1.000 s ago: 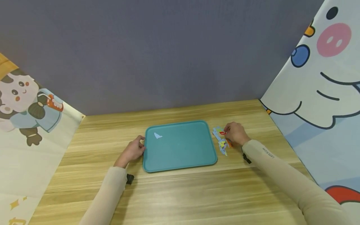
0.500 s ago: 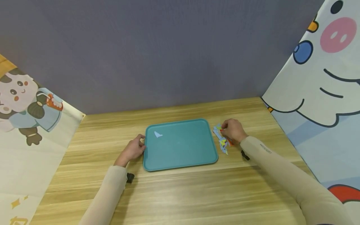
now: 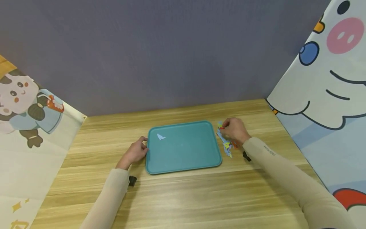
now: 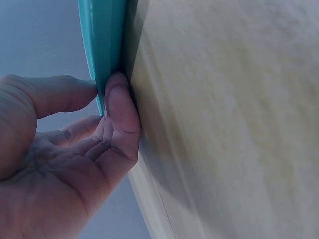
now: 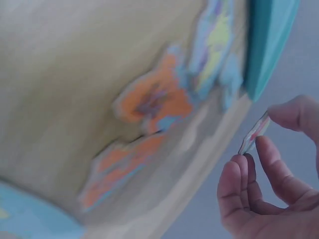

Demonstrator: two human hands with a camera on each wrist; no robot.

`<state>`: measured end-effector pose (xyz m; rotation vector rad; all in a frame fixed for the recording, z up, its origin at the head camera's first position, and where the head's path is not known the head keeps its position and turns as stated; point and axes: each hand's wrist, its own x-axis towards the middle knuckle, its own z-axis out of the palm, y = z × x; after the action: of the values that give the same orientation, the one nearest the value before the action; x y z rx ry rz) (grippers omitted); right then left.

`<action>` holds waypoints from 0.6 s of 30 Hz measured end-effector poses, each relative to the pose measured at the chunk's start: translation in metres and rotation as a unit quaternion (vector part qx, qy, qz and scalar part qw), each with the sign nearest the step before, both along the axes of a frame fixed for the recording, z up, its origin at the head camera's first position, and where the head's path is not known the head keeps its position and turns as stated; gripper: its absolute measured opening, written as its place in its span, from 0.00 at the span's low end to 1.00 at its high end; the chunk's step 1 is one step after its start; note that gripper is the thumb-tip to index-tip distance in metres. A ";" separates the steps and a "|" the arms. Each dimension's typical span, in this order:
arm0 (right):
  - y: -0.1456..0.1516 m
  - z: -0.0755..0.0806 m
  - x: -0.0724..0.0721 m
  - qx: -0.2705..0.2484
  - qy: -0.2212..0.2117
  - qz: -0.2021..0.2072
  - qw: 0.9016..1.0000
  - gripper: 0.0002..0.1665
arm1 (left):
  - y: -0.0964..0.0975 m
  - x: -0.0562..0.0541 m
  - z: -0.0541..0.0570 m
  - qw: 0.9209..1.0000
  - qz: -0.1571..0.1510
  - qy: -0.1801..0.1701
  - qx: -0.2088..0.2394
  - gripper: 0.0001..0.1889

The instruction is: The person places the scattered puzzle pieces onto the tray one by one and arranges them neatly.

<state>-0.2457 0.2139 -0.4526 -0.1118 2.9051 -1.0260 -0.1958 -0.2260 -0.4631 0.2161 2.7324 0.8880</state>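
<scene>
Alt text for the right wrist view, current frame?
Right hand pinches a small flat piece showing some red. Orange pieces, slightly blurred, lie on a wooden table; the edge of a teal tray shows at upper right.

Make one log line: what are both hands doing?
left hand: grips tray edge; right hand: pinches red-marked piece; on tray: one pale-blue piece; beside tray: loose pieces

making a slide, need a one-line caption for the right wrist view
Right hand pinches a thin piece, with orange pieces on the wooden table.
</scene>
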 end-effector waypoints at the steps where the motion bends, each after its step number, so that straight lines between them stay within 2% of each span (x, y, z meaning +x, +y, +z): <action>1: -0.003 0.002 0.001 -0.005 0.001 0.002 1.000 0.14 | 0.000 0.000 0.000 1.000 0.001 -0.001 0.000 0.24; 5: -0.016 0.007 0.003 -0.021 0.004 0.015 1.000 0.14 | -0.001 0.000 -0.001 1.000 0.003 -0.004 -0.001 0.24; 13: -0.042 0.013 0.005 -0.020 0.036 0.054 0.998 0.10 | -0.001 0.000 -0.002 1.000 0.001 0.000 -0.005 0.24; 18: -0.060 0.017 0.006 -0.023 0.041 0.066 0.997 0.10 | -0.001 0.000 0.000 1.000 0.000 -0.003 -0.003 0.24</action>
<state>-0.2392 0.1537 -0.4353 -0.3508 2.9012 -1.0899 -0.1954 -0.2271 -0.4635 0.2112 2.7303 0.8780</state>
